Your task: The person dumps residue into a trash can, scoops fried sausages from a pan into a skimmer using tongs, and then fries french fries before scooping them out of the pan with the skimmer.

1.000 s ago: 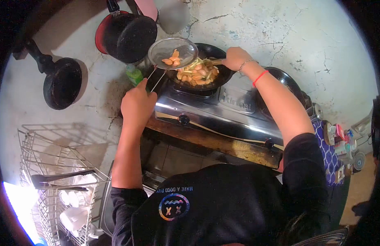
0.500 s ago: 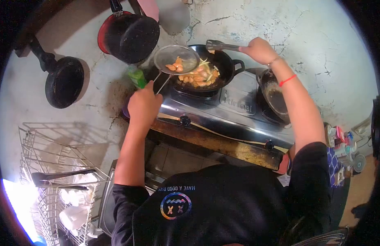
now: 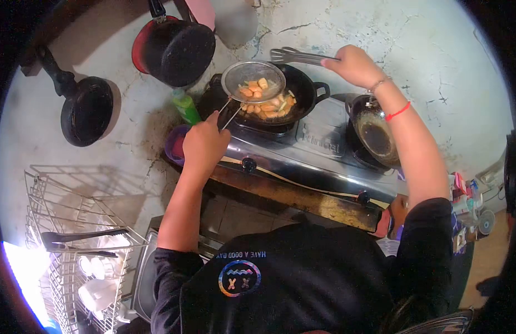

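Note:
My left hand (image 3: 206,145) is closed round the handle of a wire strainer (image 3: 253,74). Several orange-brown pieces (image 3: 254,91) lie in its mesh, and it hangs over the left part of a black wok (image 3: 307,89). More pieces and pale strips (image 3: 277,107) are in the wok, partly hidden by the strainer. Up at the right, my right hand (image 3: 355,65) grips metal tongs (image 3: 302,56), whose tips are above the wok's back rim.
The wok stands on a steel gas stove (image 3: 319,146). A second pan (image 3: 376,139) is on the right burner. Behind my left hand are a green bottle (image 3: 185,107) and a purple bowl (image 3: 174,146). Pans (image 3: 88,111) hang at left above a wire dish rack (image 3: 74,211).
The tongs have come up out of the wok and moved to its back rim with my right hand. The strainer has shifted right and slightly down, farther over the wok, and its pieces have changed position.

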Tool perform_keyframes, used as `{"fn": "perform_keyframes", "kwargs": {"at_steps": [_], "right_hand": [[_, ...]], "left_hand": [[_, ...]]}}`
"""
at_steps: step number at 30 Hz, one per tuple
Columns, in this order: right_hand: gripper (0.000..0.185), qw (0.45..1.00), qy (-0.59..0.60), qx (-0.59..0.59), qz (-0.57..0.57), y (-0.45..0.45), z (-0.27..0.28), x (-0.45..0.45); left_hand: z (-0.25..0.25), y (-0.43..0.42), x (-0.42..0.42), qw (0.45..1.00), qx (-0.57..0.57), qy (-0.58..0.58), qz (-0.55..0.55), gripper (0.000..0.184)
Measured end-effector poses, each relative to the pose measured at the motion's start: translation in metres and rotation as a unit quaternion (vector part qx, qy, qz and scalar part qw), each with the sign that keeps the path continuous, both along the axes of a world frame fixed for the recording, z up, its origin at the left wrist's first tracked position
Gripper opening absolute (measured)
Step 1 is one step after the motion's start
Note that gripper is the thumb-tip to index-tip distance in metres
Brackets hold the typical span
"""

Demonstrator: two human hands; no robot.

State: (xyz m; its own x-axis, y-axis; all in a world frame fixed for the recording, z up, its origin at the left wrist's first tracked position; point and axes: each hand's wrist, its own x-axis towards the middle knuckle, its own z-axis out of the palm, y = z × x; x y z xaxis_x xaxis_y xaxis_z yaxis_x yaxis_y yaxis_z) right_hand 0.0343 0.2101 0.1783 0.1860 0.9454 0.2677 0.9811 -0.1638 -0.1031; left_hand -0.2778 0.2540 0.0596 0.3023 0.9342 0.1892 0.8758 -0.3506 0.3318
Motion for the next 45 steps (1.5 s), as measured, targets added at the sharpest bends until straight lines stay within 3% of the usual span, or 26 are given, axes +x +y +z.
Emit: {"fn": "perform_keyframes", "kwargs": {"at_steps": [6,21,31,37,42,45], "right_hand": [[0.042,0.998,-0.039,-0.054,-0.008,0.004,-0.028,0.005],[0.036,0.994,-0.045,-0.104,-0.009,0.031,-0.088,-0.024],[0.043,1.0,0.018,-0.013,-0.022,0.008,-0.026,-0.003],[0.045,0.999,0.019,-0.008,0.041,-0.003,-0.031,-0.041],[0.046,0.999,0.011,-0.026,0.036,-0.013,-0.01,-0.043],[0.045,0.997,0.016,-0.07,-0.031,-0.014,-0.006,-0.022]], "left_hand": [[-0.003,0.003,-0.009,0.999,0.04,0.004,0.01,0.048],[0.01,0.001,-0.012,0.999,0.02,-0.026,0.037,0.048],[-0.003,0.001,-0.011,0.999,-0.013,0.024,0.023,0.046],[-0.014,0.005,0.001,0.999,0.041,-0.024,-0.025,0.037],[-0.004,0.007,0.002,1.0,-0.008,-0.001,-0.003,0.046],[-0.005,0.009,-0.004,1.0,-0.004,-0.007,0.012,0.045]]}}
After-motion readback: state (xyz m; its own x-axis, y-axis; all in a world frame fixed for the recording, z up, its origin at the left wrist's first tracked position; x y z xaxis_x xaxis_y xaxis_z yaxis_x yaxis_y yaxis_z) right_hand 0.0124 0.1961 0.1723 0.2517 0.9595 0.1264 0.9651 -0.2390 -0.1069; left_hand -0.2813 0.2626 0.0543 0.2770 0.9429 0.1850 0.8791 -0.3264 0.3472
